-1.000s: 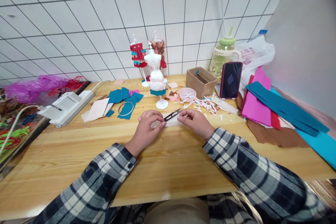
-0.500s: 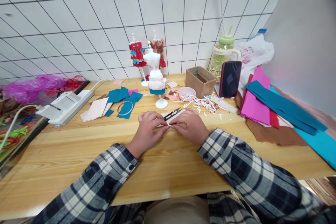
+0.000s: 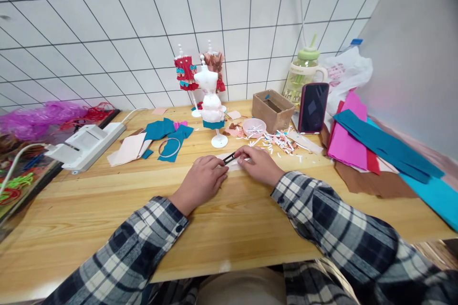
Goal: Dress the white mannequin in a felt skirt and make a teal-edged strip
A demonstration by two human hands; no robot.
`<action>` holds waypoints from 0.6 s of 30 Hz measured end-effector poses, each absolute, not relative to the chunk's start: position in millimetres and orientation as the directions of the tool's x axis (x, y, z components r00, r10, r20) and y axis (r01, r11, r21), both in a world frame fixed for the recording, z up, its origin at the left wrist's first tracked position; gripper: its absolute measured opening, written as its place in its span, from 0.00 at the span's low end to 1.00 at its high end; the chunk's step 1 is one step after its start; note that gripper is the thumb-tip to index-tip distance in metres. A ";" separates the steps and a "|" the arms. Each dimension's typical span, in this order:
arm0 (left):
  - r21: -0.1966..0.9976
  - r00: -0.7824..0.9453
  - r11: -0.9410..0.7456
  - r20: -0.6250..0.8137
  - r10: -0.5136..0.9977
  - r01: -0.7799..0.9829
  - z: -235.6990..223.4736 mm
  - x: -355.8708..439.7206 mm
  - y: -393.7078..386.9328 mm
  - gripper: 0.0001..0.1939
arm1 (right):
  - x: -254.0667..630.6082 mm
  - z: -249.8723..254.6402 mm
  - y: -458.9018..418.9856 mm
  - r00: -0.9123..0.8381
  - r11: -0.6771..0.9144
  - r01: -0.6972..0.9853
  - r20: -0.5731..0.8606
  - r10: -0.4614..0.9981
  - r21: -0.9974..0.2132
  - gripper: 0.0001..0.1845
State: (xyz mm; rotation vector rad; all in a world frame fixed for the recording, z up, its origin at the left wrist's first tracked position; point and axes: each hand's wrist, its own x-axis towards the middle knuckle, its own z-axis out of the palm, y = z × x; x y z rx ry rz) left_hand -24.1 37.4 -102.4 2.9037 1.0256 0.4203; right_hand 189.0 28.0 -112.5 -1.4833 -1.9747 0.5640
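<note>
Small black thread snips lie slanted between my two hands, above a pale sheet of crepe paper. My left hand rests low over the table with curled fingers closed on the left edge of this paper; its fingertips also meet the near end of the snips. From the right, my right hand has its thumb and fingers bent around the far end of the snips, covering the blades. Just beyond stands a white mini dress form with pale pink and teal paper around its lower part.
Teal paper pieces and a ring lie left, near a power strip. Behind my right hand are a small pink bowl, scattered white scraps, a cardboard box and a phone. Coloured paper is piled right.
My right hand has left its pinch on the paper's near edge beside my left fingers and shifted up to the blade end of the snips. My left hand has turned slightly, knuckles up.
</note>
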 end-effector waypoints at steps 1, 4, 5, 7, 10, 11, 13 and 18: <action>0.106 0.754 -0.785 0.226 0.617 0.610 -102.1 -24.0 37.1 0.12 | 186.9 -113.6 29.2 -0.191 0.275 0.704 0.198 0.961 -0.655 0.08; 0.074 0.773 -0.795 0.197 0.604 0.602 -101.5 -25.3 37.5 0.11 | 181.0 -117.2 30.7 -0.185 0.258 0.716 0.181 0.966 -0.649 0.07; 0.068 0.774 -0.796 0.195 0.602 0.602 -101.5 -25.8 37.9 0.11 | 179.7 -118.4 30.8 -0.184 0.254 0.723 0.174 0.967 -0.643 0.06; 0.063 0.775 -0.795 0.192 0.602 0.603 -101.4 -26.8 38.5 0.10 | 178.1 -120.5 30.6 -0.180 0.237 0.738 0.154 0.972 -0.632 0.06; 0.064 0.777 -0.796 0.184 0.602 0.602 -101.5 -27.8 39.0 0.10 | 177.9 -122.6 30.6 -0.169 0.209 0.770 0.123 0.978 -0.603 0.07; 0.066 0.777 -0.796 0.182 0.602 0.601 -101.6 -28.1 39.0 0.11 | 178.0 -123.0 30.6 -0.165 0.202 0.779 0.117 0.979 -0.593 0.07; 0.070 0.778 -0.797 0.182 0.602 0.600 -101.8 -28.4 39.1 0.11 | 178.0 -123.3 30.5 -0.157 0.192 0.795 0.111 0.981 -0.575 0.07; 0.062 0.781 -0.799 0.178 0.598 0.598 -101.9 -27.9 38.8 0.13 | 176.3 -121.5 28.7 -0.152 0.199 0.821 0.131 0.980 -0.535 0.07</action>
